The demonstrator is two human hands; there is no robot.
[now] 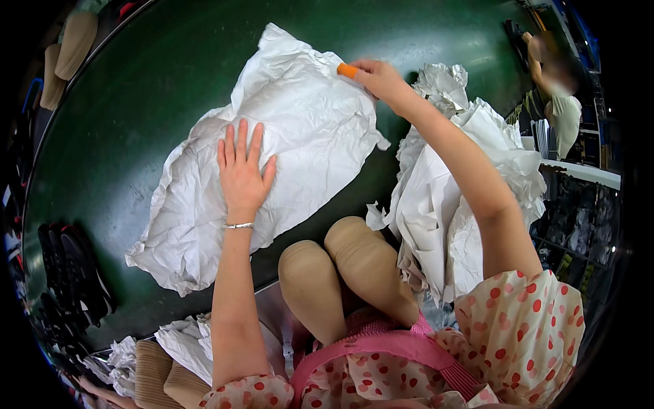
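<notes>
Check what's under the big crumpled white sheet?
The white sheet lies on the green table, left hand flat on top, right hand pinching its far edge. Whatever lies beneath is covered.

A heap of crumpled white paper [470,198] is lying at the right edge of the green desk [136,102]. Two tan foam forms [347,273] are resting at the near edge, and more of them [160,375] are sitting at lower left beside further paper scraps [184,344]. Dark shoes [71,273], it seems, are lying at the left rim. Another person [555,95] is standing at the far right near shelving [579,232].
</notes>
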